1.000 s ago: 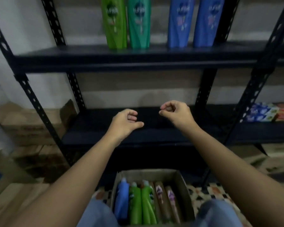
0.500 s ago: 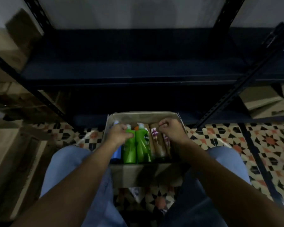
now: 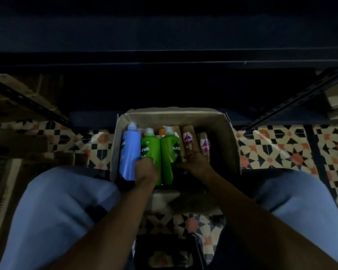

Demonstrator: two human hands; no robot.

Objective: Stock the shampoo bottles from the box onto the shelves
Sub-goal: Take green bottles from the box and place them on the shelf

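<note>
Head view looks down over your knees (image 3: 62, 207), both blurred at the near edge, with your forearms reaching into the cardboard box (image 3: 230, 145) on the patterned floor (image 3: 281, 149). Your left hand (image 3: 145, 169) covers the lower part of the left green bottle (image 3: 149, 152), and your right hand (image 3: 195, 162) sits at the right green bottle (image 3: 169, 154); their fingers are hidden, so I cannot tell either grip. A blue bottle (image 3: 129, 152) lies leftmost, two brown bottles (image 3: 189, 141) rightmost. Beyond, the dark shelf (image 3: 164, 57) shows little detail.
</note>
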